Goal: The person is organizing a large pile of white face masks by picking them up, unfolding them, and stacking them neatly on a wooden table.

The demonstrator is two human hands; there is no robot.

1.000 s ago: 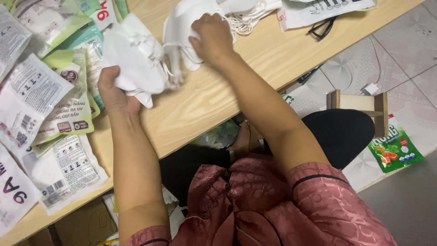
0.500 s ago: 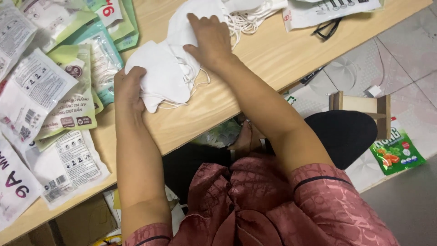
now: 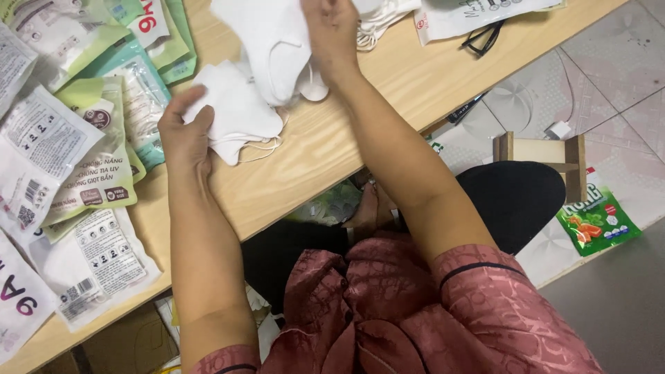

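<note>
Left hand [image 3: 183, 131] clamped on a folded white mask [image 3: 235, 114], fingers curled over its left edge, thumb underneath; mask lying flat on the wooden bench [image 3: 346, 145], thin ear loops trailing off at 5 o'clock. Right hand [image 3: 332, 31] closed on a second white mask [image 3: 273, 48], lifted slightly at the top of the view, at 1 o'clock from the left hand. Hands apart, each holding its own piece; the two masks overlapping or touching where they meet, exact contact unclear.

More white masks with loops [image 3: 384, 17] heaped at 3 o'clock from the right hand. Printed mask packets [image 3: 90, 166], white, green and teal, spread across the bench at 9 o'clock from the left hand, several overlapping. Large white sheet packet [image 3: 471, 14] at the bench's far edge, black spectacles [image 3: 485, 38] lying just below it. Beneath the bench edge on the tiled floor: small wooden stool [image 3: 540, 149], green snack bag [image 3: 599, 221] at 4 o'clock from it, dark pen [image 3: 464, 109] near the bench edge.
</note>
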